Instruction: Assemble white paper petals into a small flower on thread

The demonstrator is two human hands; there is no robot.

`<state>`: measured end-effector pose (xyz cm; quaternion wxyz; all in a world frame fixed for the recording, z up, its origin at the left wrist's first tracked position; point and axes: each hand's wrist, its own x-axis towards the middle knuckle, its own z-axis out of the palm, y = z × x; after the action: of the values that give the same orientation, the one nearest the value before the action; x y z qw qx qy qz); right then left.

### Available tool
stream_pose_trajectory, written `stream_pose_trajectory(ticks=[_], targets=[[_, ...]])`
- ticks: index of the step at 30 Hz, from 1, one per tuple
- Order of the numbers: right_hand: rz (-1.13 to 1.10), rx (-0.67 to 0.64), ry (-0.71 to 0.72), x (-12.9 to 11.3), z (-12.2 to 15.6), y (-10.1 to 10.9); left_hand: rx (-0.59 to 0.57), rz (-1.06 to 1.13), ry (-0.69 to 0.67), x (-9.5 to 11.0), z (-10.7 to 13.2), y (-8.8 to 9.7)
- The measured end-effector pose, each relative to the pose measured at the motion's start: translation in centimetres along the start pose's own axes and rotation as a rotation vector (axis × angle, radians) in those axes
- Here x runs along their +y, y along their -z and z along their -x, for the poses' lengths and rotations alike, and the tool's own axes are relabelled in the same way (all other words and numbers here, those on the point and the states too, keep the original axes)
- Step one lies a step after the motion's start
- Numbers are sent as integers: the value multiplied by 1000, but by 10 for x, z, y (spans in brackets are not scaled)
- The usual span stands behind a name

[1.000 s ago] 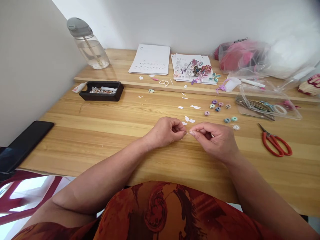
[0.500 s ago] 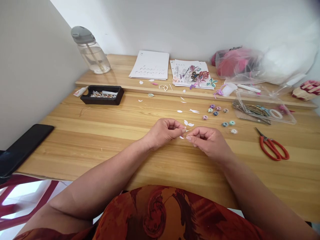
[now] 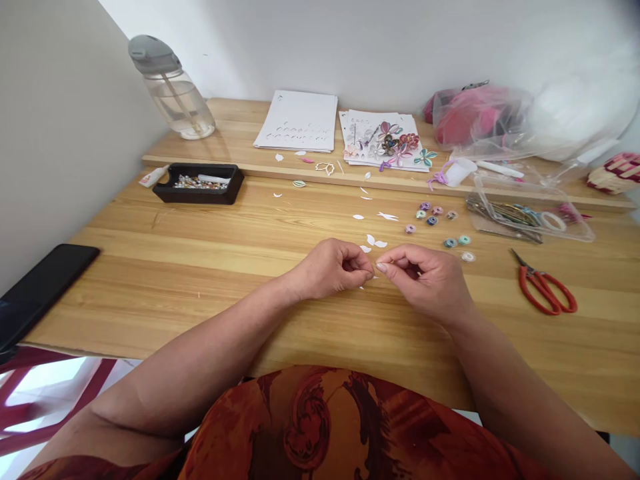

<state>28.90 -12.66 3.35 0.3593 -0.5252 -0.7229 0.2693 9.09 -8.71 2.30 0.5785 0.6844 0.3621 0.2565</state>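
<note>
Over the middle of the table [image 3: 320,340], my left hand [image 3: 337,268] is closed, thumb and fingers pinched together. Close beside it on the right, my right hand [image 3: 427,277] also pinches, thumb against forefinger. What the fingertips hold is too small to make out; a thin pale sliver shows between them. Just beyond my hands lie white leaf-shaped paper cutouts [image 3: 371,239]. Farther back are another white leaf cutout [image 3: 359,217] and a forked white piece [image 3: 388,217]. Several small thread bobbins [image 3: 411,229] stand to the right of these.
Red-handled scissors [image 3: 547,291] lie at right, near an open clear plastic box [image 3: 590,233]. A black tray [image 3: 197,195] of beads sits at left. On the raised shelf are a water bottle [image 3: 183,107], stacked white sheets [image 3: 300,120] and flower ornaments [image 3: 389,143]. A phone [image 3: 47,287] rests far left.
My hands have shifted slightly; the left fingers are curled in more and the right hand has come up a little. A white cutout near the fingertips is now more visible. The view has tilted slightly.
</note>
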Motion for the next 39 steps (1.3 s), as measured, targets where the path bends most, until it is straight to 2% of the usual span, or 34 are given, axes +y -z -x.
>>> stream_pose_trajectory(ticks=[4, 7, 11, 15, 17, 20, 23, 26, 29, 32, 35, 39], targets=[[-174, -73, -175, 11, -5, 4, -61, 133, 17, 4, 0, 1], [-220, -113, -240, 13, -5, 0, 6, 250, 61, 6, -1, 1], [-155, -115, -163, 4, 2, -8, 180, 288, 96, 1, -5, 1], [-45, -32, 5, -6, 8, -11, 235, 142, 95, -4, -6, 0], [2, 9, 61, -8, 7, -10, 214, 43, 65, -4, -5, 0], [17, 39, 62, -7, 4, -5, 99, -14, 7, -2, -2, 0], [-44, 43, -12, -2, 0, -1, -21, 24, -17, 0, 0, 0], [-135, 13, -108, 5, -4, 1, -52, 120, -4, 3, 0, 1], [-184, -39, -178, 8, -5, 0, 3, 235, 31, 5, -1, 1], [-183, -84, -184, 5, -2, -5, 130, 285, 67, 4, -3, 2], [-117, -63, -110, -2, 3, -9, 225, 225, 94, 3, -4, 2], [23, 27, 39, -8, 8, -10, 219, 38, 68, 0, -3, 0]])
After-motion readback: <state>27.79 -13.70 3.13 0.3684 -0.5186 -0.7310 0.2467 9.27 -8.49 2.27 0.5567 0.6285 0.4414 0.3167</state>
